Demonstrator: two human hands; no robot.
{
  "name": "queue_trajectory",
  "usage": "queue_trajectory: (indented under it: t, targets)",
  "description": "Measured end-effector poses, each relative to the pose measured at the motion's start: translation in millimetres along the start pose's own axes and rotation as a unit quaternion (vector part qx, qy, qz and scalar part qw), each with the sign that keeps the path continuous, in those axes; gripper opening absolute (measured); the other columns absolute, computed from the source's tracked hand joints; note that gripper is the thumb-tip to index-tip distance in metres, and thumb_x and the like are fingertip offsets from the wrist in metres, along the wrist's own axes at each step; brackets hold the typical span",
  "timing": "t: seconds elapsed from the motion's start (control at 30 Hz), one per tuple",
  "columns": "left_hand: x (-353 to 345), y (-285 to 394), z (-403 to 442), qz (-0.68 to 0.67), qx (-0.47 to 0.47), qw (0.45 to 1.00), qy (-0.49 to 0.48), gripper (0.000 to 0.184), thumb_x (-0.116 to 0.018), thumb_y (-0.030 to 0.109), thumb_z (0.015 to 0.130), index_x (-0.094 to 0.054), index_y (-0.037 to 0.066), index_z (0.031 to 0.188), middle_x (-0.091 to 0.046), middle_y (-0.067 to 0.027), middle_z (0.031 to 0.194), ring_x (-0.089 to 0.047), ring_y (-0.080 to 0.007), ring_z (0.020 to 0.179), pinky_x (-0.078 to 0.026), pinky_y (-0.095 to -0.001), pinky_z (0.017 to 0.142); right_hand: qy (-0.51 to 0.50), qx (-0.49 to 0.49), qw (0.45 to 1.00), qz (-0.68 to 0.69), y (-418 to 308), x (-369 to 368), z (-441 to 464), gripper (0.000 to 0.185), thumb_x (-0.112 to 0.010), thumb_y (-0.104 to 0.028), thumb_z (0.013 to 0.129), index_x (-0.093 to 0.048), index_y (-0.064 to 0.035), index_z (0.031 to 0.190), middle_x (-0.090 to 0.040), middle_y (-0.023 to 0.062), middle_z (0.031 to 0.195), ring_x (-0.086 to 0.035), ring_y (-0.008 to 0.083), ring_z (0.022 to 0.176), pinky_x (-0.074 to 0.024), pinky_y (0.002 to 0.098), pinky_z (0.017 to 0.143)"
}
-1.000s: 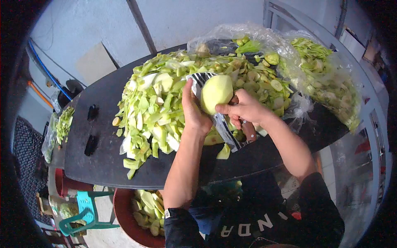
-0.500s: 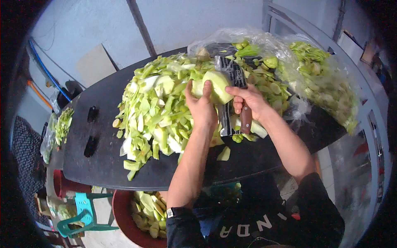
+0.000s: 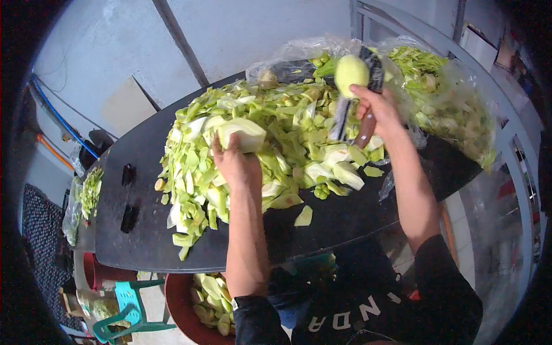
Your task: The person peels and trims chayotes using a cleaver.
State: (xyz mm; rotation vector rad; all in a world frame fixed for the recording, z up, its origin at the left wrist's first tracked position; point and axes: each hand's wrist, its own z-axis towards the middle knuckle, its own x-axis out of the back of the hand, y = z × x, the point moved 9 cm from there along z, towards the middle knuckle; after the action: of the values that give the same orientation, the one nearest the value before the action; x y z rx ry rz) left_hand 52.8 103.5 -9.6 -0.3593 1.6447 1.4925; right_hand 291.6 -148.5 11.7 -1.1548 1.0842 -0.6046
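My left hand (image 3: 237, 164) is closed round a thick, pale green cut vegetable chunk (image 3: 248, 133), its cut face whitish. It sits over the left part of a large heap of green slices and peelings (image 3: 198, 172). Up to the right, my right hand (image 3: 380, 112) grips the brown riveted handle of a wide-bladed knife (image 3: 365, 130). Its dark blade carries whitish streaks. The thumb of that hand presses a rounded, pale green vegetable piece (image 3: 351, 75) beside the blade. The exact kind of vegetable is unclear.
The heap lies on a dark oval table (image 3: 155, 241). Clear plastic bags of cut greens (image 3: 454, 109) stand at the right, by a grey metal rail (image 3: 517, 155). Below the front edge are a red-brown tub (image 3: 181, 310) with slices and a green plastic chair (image 3: 129, 305).
My hands have moved apart. The left has carried one chunk leftward; the right has gone up and right with the knife and the other piece. The view has shifted slightly.
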Motion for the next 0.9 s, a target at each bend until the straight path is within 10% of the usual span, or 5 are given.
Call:
queue_trajectory:
  t: [0.23,0.33,0.43,0.67,0.9]
  targets:
    - [-4,19,6,0.074,-0.002,0.996,-0.045,0.057,-0.067,0.003,0.084,-0.038,-0.005,0.133,-0.057,-0.0174,0.118,-0.061,-0.0270,0.101,-0.053,-0.0461,0.084,0.082,0.040,0.993,-0.075,-15,59,30,0.026,-0.075,-0.015,0.079,-0.052,-0.0063,0.072,-0.054,0.0038,0.058,-0.051,0.0139,0.045,-0.0439,0.0294,0.042]
    - [-10,-18,4,0.022,0.138,0.987,-0.085,0.045,-0.066,0.001,0.080,-0.048,-0.006,0.120,-0.062,-0.0147,0.109,-0.062,-0.0279,0.100,-0.052,-0.0437,0.088,0.077,0.072,0.991,-0.078,-18,63,34,0.025,-0.074,-0.016,0.081,-0.052,-0.0059,0.073,-0.052,0.0034,0.057,-0.050,0.0137,0.044,-0.0437,0.0302,0.043]
    - [-35,-25,-27,-0.094,0.236,0.963,-0.092,0.047,-0.051,0.017,0.093,-0.039,-0.009,0.130,-0.047,-0.0239,0.133,-0.048,-0.0392,0.122,-0.040,-0.0544,0.105,0.076,0.090,0.992,-0.047,-22,55,29,0.026,-0.072,-0.020,0.084,-0.053,-0.0055,0.076,-0.049,0.0015,0.054,-0.049,0.0130,0.043,-0.0423,0.0299,0.042]
    - [-40,-25,-27,-0.251,0.205,0.937,-0.128,0.055,-0.036,0.028,0.098,-0.028,-0.006,0.140,-0.031,-0.0257,0.146,-0.033,-0.0437,0.134,-0.028,-0.0588,0.112,-0.215,-0.038,0.970,-0.111,21,-61,-44,0.032,-0.066,-0.030,0.090,-0.050,-0.0061,0.075,-0.047,0.0000,0.050,-0.048,0.0118,0.040,-0.0419,0.0298,0.038]
    - [-28,-19,-25,-0.257,0.218,0.939,-0.071,0.048,-0.045,0.032,0.090,-0.048,0.002,0.127,-0.057,-0.0133,0.126,-0.053,-0.0311,0.118,-0.039,-0.0486,0.102,-0.366,-0.073,0.912,-0.172,49,-109,-91,0.028,-0.062,-0.023,0.093,-0.048,-0.0059,0.075,-0.047,-0.0002,0.050,-0.048,0.0108,0.040,-0.0417,0.0290,0.038]
